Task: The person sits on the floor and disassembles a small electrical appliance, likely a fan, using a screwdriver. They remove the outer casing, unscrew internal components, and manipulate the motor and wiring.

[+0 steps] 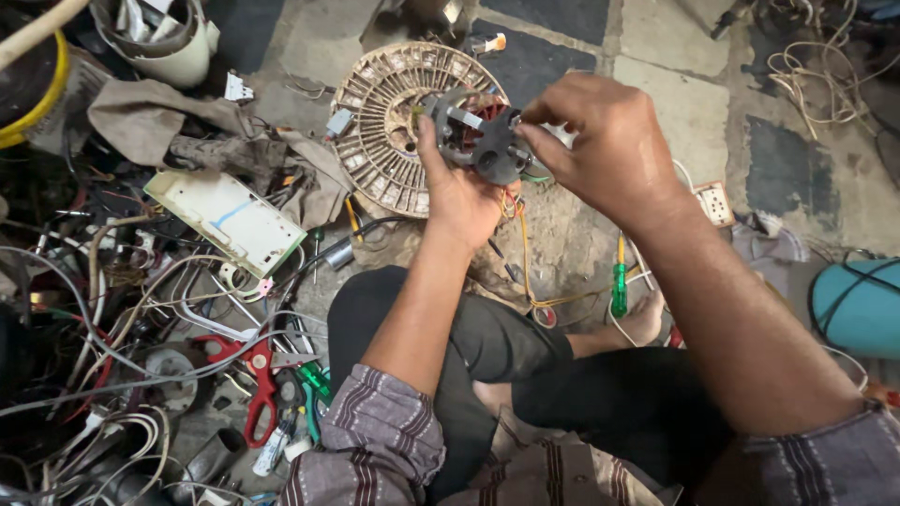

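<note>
My left hand (457, 192) grips a small dark grey electric motor (485, 139) from below, its copper windings showing inside the metal frame. My right hand (600, 141) comes in from the right and pinches the motor's right side with fingertips. Thin orange and yellow wires (521, 245) hang from the motor down toward my lap. Both hands hold the motor above a round beige slotted fan wheel (380, 141) lying on the floor.
A green-handled screwdriver (619, 286) lies by my bare foot. Red-handled scissors (255, 379), a white circuit board cover (225, 217) and tangled cables (112, 319) crowd the left floor. A white wall socket (716, 202) and a teal cylinder (858, 305) sit right.
</note>
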